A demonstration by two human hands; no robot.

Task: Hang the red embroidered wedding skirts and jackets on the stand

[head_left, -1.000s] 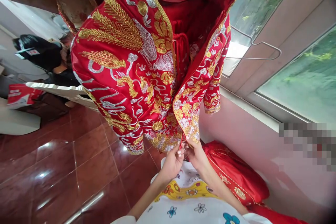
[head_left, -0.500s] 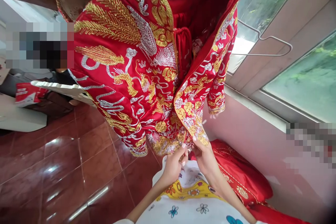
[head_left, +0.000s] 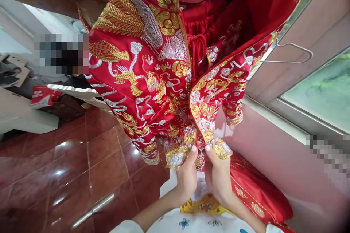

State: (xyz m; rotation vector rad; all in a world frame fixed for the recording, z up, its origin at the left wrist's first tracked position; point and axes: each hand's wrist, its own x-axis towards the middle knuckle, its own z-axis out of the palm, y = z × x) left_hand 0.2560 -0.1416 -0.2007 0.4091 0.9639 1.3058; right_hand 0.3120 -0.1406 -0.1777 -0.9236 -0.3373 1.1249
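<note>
A red jacket (head_left: 169,80), thickly embroidered in gold and silver, hangs open at the front before me on what looks like a mannequin. My left hand (head_left: 187,174) pinches the lower corner of its left front edge, thumb on top. The other front edge is held near the hem by my right hand (head_left: 218,174), its thumb also on the outer face. A narrow gap separates the two edges. Behind the opening, a red skirt with a gathered waist and cord (head_left: 197,45) shows. The fingers beneath the cloth are largely hidden.
A wire hanger (head_left: 296,51) hangs by the window frame at right. Red fabric with gold motifs (head_left: 257,189) lies low by the pink wall (head_left: 273,142). A white scalloped furniture edge (head_left: 73,93) and a red-and-white package (head_left: 43,95) are at left, above shiny red tiles (head_left: 109,160).
My hands now grip the two front edges side by side, slightly lower and apart, thumbs pointing up. The jacket's right front panel has swung wider at the top. The view has shifted left.
</note>
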